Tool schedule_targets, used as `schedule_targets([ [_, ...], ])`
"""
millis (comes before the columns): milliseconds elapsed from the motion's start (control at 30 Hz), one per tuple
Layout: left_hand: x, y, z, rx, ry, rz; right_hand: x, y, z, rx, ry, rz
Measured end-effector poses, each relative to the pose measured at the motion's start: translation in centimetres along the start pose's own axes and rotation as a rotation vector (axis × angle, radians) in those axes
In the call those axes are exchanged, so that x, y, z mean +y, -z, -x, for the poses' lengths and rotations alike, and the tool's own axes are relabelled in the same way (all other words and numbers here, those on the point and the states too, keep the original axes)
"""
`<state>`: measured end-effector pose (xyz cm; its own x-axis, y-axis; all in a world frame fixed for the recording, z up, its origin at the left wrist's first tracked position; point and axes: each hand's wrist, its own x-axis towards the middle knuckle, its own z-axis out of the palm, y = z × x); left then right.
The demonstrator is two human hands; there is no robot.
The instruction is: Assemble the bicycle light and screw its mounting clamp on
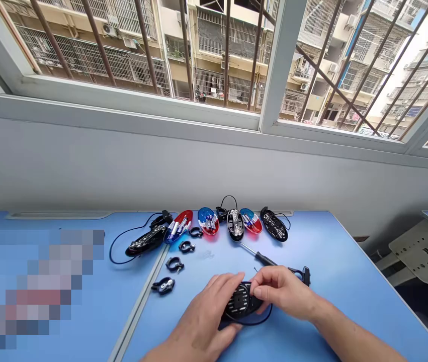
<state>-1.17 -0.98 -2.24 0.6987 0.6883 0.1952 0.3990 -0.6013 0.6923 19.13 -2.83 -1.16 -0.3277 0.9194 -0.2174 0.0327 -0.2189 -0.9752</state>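
A black oval housing (239, 300) with a slotted round face lies tilted over the table in front of me. My left hand (209, 314) wraps around its left side, thumb below and fingers above. At its upper right edge, the thumb and forefinger of my right hand (283, 292) are pinched together; what is between them, if anything, is hidden. A thin black cable (253, 323) loops under the housing's lower edge. Just beyond my right hand, a small black clip-like part (305, 275) lies on the table. A screwdriver (264, 259) with a black handle points away to the left.
Red-and-blue oval shells with batteries (208, 221) stand along the back of the blue table (349, 291). Among them are black housings (274, 224) with cables. Several black ring clamps (175, 264) form a line at the left, near the table seam (142, 301). A barred window rises behind.
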Motion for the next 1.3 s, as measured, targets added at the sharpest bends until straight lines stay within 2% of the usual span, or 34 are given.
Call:
schedule_targets([
  [167,0.3,0.1,-0.2,-0.013,-0.019,-0.054,-0.3,0.7,0.2,-0.003,0.015,0.059],
  [333,0.1,0.0,0.0,0.018,-0.031,-0.069,-1.8,1.7,0.8,0.141,0.223,0.172],
  [467,-0.2,0.5,-0.1,0.035,0.033,-0.059,-1.6,1.1,0.6,0.161,0.191,0.105],
  [567,-0.4,0.9,-0.1,0.053,0.075,-0.045,-0.7,0.4,0.2,0.195,0.175,0.144],
  [667,-0.7,0.9,-0.1,0.071,0.083,-0.029,0.2,0.1,0.0,0.231,0.202,0.292],
  [833,-0.6,1.1,-0.1,0.066,0.066,-0.009,0.5,0.6,-0.1,0.267,0.445,0.633],
  [1033,-0.7,1.2,-0.2,0.042,0.055,-0.008,0.3,0.6,0.1,0.190,0.616,0.751],
  [1167,-0.8,1.0,-0.1,0.071,0.051,-0.014,0.6,0.6,0.0,0.192,0.682,0.852],
  [1300,-0.5,1.3,-0.2,0.025,0.054,-0.025,1.0,0.6,-0.2,0.216,0.725,0.941],
])
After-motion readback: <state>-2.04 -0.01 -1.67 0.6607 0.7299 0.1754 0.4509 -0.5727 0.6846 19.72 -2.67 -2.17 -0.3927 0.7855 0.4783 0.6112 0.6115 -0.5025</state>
